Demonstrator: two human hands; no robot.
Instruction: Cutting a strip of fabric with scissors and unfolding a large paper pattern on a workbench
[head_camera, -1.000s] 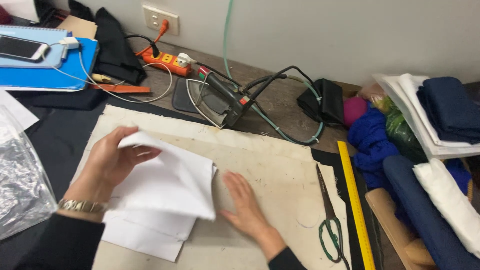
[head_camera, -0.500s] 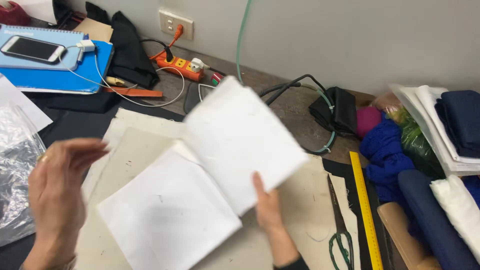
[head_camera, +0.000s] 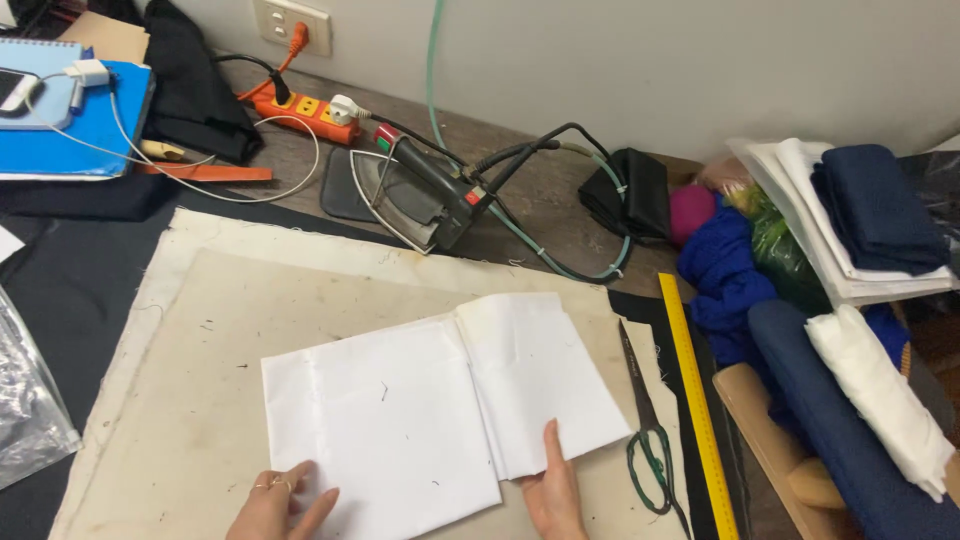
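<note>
Pressing flat, both the left hand (head_camera: 280, 505) and right hand (head_camera: 553, 490) lie open-fingered on the near edge of the white cloth pieces (head_camera: 440, 400), spread on the stained pressing mat (head_camera: 200, 330) mid-worktop. Smoothing evenly from that edge should avoid creases. Scissors (head_camera: 648, 440) lie just right.
</note>
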